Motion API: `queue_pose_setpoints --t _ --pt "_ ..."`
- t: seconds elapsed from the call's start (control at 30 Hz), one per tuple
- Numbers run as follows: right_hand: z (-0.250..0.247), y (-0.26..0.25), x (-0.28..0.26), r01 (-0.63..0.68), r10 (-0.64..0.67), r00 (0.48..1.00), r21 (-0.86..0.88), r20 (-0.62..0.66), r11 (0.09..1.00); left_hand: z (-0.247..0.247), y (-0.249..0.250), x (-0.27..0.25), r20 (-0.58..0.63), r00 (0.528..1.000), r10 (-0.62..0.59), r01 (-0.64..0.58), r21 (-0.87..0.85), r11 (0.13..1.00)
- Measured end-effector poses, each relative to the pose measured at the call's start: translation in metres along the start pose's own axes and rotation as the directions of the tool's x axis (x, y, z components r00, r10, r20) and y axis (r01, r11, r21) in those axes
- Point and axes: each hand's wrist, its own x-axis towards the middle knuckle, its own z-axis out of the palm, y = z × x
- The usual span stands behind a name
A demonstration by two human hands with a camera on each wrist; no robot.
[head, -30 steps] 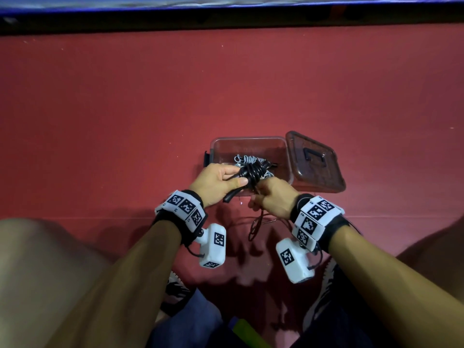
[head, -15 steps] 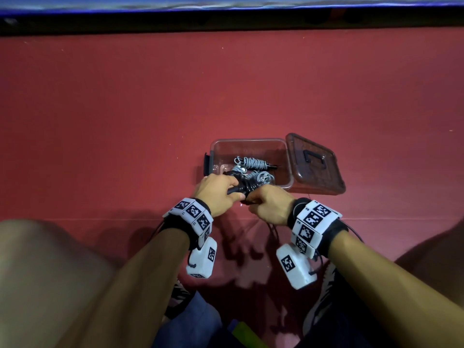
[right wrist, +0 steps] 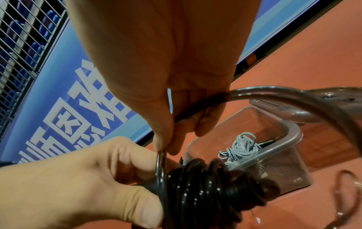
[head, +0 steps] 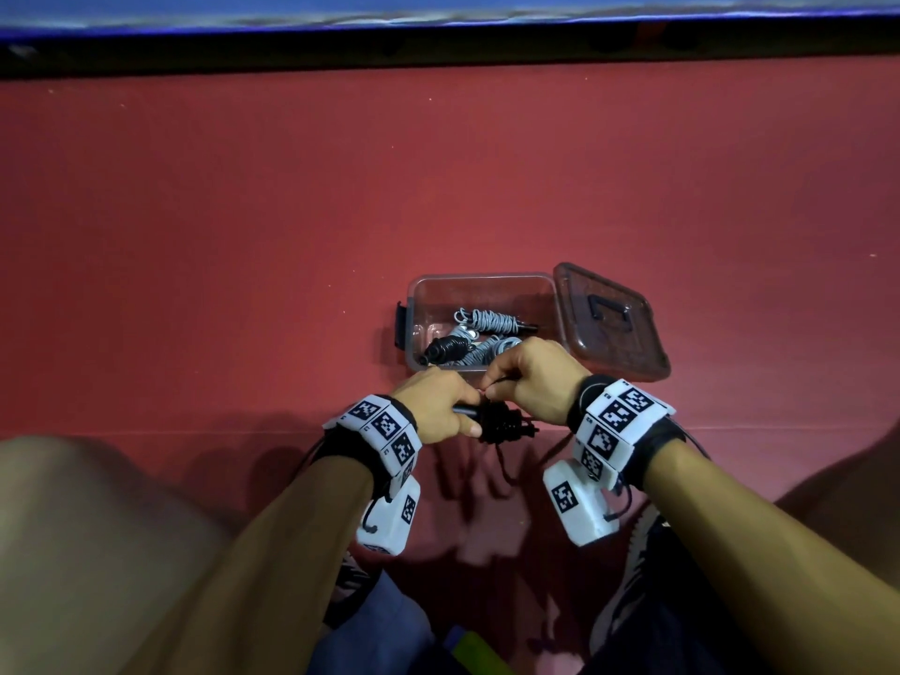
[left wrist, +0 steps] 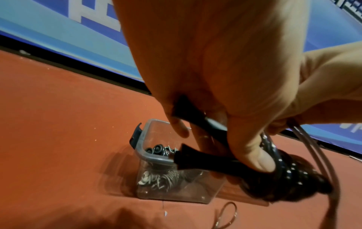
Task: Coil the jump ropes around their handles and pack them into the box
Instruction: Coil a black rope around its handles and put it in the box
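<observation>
While both hands wind rope, lid (head: pixel 611 324) lies beside box (head: pixel 482 281).

both hands (head: pixel 438 406) drew the black rope bundle (head: pixel 501 426) back from the box (head: pixel 482 280).

The left hand (left wrist: pixel 225 74) grips two black plastic jump-rope handles (left wrist: pixel 197 159) side by side, thumb pressed on the nearer one. A glossy black cord coil (left wrist: pixel 290 175) is wound tightly around the handles just past the thumb. Loose strands of the same cord (left wrist: pixel 311 144) trail off at right. Beyond the handles, a clear plastic box (left wrist: pixel 156 159) with a dark side latch stands open on the red floor (left wrist: pixel 58 124); grey coiled ropes (left wrist: pixel 162 179) lie inside.
</observation>
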Motion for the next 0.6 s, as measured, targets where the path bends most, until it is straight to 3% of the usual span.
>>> queue_pose_setpoints --t 0.23,0.37,0.6 --pt "0.001 0.011 0.003 -0.021 0.039 0.994 0.173 -0.101 0.985 -0.012 -0.011 -0.001 -0.023 0.999 0.026 -0.031 -0.238 0.971" --pt "-0.001 0.018 0.004 -0.057 0.130 0.982 0.443 -0.135 0.895 -0.021 -0.022 -0.003 0.022 0.999 -0.028 0.035 -0.571 0.820" --pt "-0.006 0.017 0.002 -0.004 0.113 0.984 0.626 -0.135 0.780 -0.022 -0.025 -0.004 0.004 1.000 0.027 -0.014 -0.761 0.648"
